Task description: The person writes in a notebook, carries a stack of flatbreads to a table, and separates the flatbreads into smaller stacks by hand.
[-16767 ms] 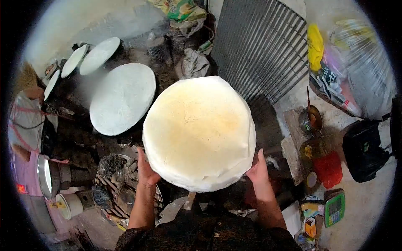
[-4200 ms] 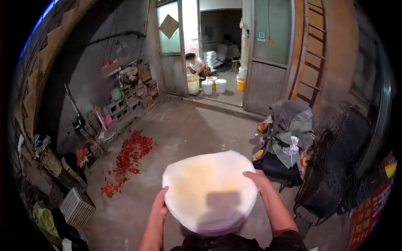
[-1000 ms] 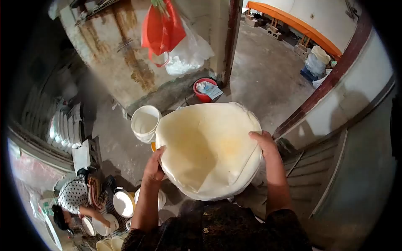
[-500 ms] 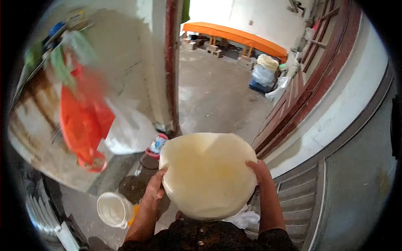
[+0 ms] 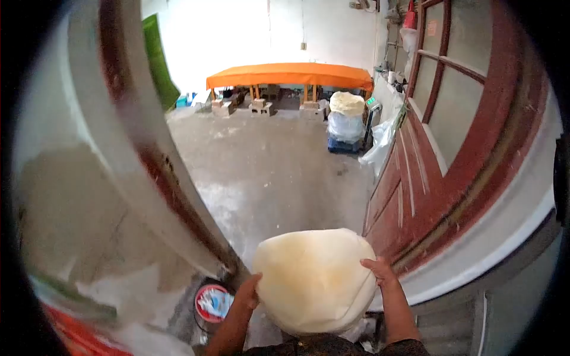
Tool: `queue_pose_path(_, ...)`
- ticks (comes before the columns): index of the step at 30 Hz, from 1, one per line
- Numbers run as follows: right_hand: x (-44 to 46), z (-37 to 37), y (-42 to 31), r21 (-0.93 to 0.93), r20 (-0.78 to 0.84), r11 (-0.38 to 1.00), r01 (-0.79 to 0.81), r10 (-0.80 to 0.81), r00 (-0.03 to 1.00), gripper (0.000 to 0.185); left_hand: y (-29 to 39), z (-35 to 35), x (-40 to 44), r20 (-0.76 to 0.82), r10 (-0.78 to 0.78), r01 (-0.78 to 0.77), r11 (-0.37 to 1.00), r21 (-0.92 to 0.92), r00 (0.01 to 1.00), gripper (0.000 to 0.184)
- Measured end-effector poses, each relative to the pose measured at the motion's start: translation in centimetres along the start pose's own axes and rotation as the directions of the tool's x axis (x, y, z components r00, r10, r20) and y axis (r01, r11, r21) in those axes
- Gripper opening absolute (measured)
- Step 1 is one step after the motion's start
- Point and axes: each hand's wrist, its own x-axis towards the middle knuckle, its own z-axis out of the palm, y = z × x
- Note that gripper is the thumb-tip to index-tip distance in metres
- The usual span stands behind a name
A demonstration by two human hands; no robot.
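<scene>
A large, round, cream-coloured stack of what look like thin flatbreads [image 5: 314, 279] is held in front of my body, with a yellowish tint across its top. My left hand [image 5: 249, 292] grips its left edge, thumb on the upper side. At the right edge, my right hand [image 5: 380, 272] holds it the same way. The fingers under the stack are hidden. Farther off, beyond the doorway, a similar pale round pile [image 5: 347, 104] rests on a white plastic-wrapped bundle [image 5: 346, 127], beside a scale display with green digits [image 5: 371, 102].
A red-brown door [image 5: 409, 190] stands open at right; the door frame [image 5: 172, 190] rises at left. A red-rimmed bucket [image 5: 212, 301] sits by the frame's foot. Across the concrete floor [image 5: 267, 166] is a long table with an orange cover [image 5: 285, 76], propped on blocks.
My view has swung left-to-right and moved closer to the doorway. The stack stays in both hands. The hanging bags have slid toward the lower left, and the white bucket is out of view.
</scene>
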Motion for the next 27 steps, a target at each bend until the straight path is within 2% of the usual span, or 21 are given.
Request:
queue_pose_path(1,2.6,0.4,-1.1,0.038,0.008,0.999,-0.007,0.006,1.0,0.037,1.6,1.0,2.1,-0.01,-0.002,0.002,1.0,0.007,1.0,0.037)
queue_pose_path(3,8.0,1.1,-3.5,-0.018,-0.014,1.0,0.014,-0.015,1.0,0.035,4.9,2.9,5.4,-0.021,-0.012,0.012,1.0,0.003,1.0,0.044)
queue_pose_path(6,16.2,2.2,-6.7,-0.037,0.003,0.997,0.065,-0.065,0.998,0.035,9.5,5.0,11.6,0.13,0.072,-0.066,0.997,-0.049,0.989,0.05)
queue_pose_path(7,18.8,2.6,-7.7,-0.041,-0.007,0.996,0.083,-0.083,0.996,0.035,11.6,5.7,14.2,0.164,0.034,-0.025,0.998,-0.053,0.986,0.054)
queue_pose_path(10,24.9,4.2,-11.3,-0.002,0.001,0.999,0.037,-0.037,0.999,0.035,16.4,8.1,20.5,0.042,0.022,-0.025,0.996,0.084,0.999,0.054)
queue_pose_path(11,26.8,4.9,-13.0,0.012,0.01,1.0,0.015,-0.015,1.0,0.035,17.3,7.4,24.9,0.017,-0.007,0.006,0.998,0.068,1.0,0.053)
queue_pose_path(14,34.3,4.4,-16.1,-0.117,-0.181,0.988,0.102,-0.122,0.976,0.043,21.6,10.4,34.3,0.118,-0.046,0.04,0.998,0.053,0.992,0.052)
queue_pose_path(15,36.8,3.7,-16.9,-0.147,-0.241,0.984,0.099,-0.133,0.961,0.043,23.1,11.8,36.5,0.213,-0.068,0.061,0.997,0.041,0.975,0.05)
queue_pose_path(19,44.6,2.9,-22.1,0.055,-0.173,0.989,0.139,-0.128,0.977,0.036,27.8,17.3,46.4,0.071,-0.179,0.166,0.973,0.159,0.981,0.048)
queue_pose_path(24,59.3,-0.2,-28.8,-0.097,-0.272,0.981,0.169,-0.189,0.944,0.035,31.0,21.2,62.4,0.164,-0.194,0.178,0.978,0.106,0.967,0.045)
queue_pose_path(26,64.8,0.2,-31.4,-0.144,-0.283,0.981,0.132,-0.169,0.944,0.034,33.7,23.0,67.2,0.161,-0.219,0.203,0.973,0.112,0.962,0.045)
queue_pose_path(27,67.6,1.8,-33.9,-0.169,-0.28,0.977,0.132,-0.176,0.944,0.034,35.5,24.6,70.0,0.105,-0.177,0.163,0.978,0.13,0.979,0.046)
